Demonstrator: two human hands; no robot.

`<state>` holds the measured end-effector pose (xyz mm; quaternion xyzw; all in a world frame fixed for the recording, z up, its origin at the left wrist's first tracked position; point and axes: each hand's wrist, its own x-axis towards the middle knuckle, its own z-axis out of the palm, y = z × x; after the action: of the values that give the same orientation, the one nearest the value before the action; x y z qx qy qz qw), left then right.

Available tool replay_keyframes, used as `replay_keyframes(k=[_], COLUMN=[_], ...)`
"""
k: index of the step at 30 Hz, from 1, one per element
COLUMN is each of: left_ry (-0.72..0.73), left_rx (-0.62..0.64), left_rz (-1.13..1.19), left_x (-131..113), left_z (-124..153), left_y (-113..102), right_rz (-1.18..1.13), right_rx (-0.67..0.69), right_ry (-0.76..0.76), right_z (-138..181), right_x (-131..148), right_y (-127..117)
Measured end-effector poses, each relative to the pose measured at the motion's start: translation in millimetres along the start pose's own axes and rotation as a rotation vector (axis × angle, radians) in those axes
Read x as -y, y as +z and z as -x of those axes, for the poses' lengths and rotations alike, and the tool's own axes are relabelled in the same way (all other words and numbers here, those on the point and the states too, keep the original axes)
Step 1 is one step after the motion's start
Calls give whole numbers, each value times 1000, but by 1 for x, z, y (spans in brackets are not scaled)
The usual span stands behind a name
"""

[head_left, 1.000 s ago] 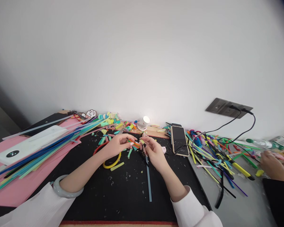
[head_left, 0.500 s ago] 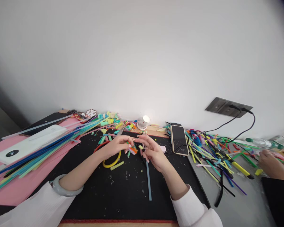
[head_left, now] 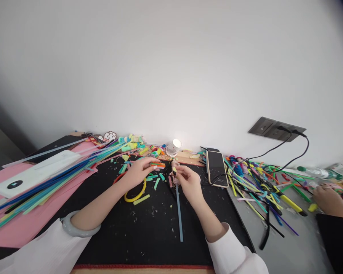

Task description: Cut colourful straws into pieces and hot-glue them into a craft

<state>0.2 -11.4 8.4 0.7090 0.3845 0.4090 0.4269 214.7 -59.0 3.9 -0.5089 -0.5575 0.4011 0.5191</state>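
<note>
My left hand [head_left: 139, 171] rests on the black mat [head_left: 148, 228] with its fingers closed on a small bundle of orange and green straw pieces [head_left: 157, 165]. My right hand [head_left: 187, 179] is just to its right, fingertips pinched on a tiny yellowish straw bit [head_left: 174, 169]. Several short teal straw pieces [head_left: 156, 180] lie between the two hands. A yellow ring [head_left: 135, 196] sits under my left wrist. A grey-blue straw [head_left: 179, 213] lies on the mat below my right hand.
A lit candle [head_left: 173, 147] stands at the wall. A phone [head_left: 216, 167] lies to the right, beside a heap of coloured straws [head_left: 260, 182]. Long straws [head_left: 54, 179] and a white device [head_left: 37, 173] cover the pink sheet at left. Another person's hand [head_left: 330, 199] works at far right.
My left hand has moved up and away from the right with the orange-green bundle. My right hand has closed its fingers and lifted slightly towards the candle.
</note>
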Motion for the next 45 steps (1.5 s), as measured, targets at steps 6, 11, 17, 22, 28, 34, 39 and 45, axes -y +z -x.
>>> replay_keyframes(k=[6, 11, 17, 22, 28, 34, 39, 45], left_ry=[124, 205, 160, 9, -85, -27, 58, 96], left_rx=[-96, -57, 146, 119, 76, 74, 4, -106], left_rz=[-408, -397, -257, 6, 192, 13, -116, -188], left_x=[-3, -12, -22, -20, -16, -18, -18, -15], left_z=[4, 8, 11, 10, 7, 9, 10, 7], left_y=[-1, 2, 15, 17, 16, 14, 11, 7], right_rz=[-182, -204, -247, -221, -230, -229, -27, 923], right_rx=[84, 74, 167, 149, 96, 89, 26, -154], right_ry=[9, -19, 34, 18, 29, 62, 2, -71], right_z=[1, 3, 6, 5, 4, 4, 0, -5], right_x=[11, 16, 16, 14, 14, 15, 12, 11], right_y=[4, 6, 8, 7, 5, 6, -3, -25])
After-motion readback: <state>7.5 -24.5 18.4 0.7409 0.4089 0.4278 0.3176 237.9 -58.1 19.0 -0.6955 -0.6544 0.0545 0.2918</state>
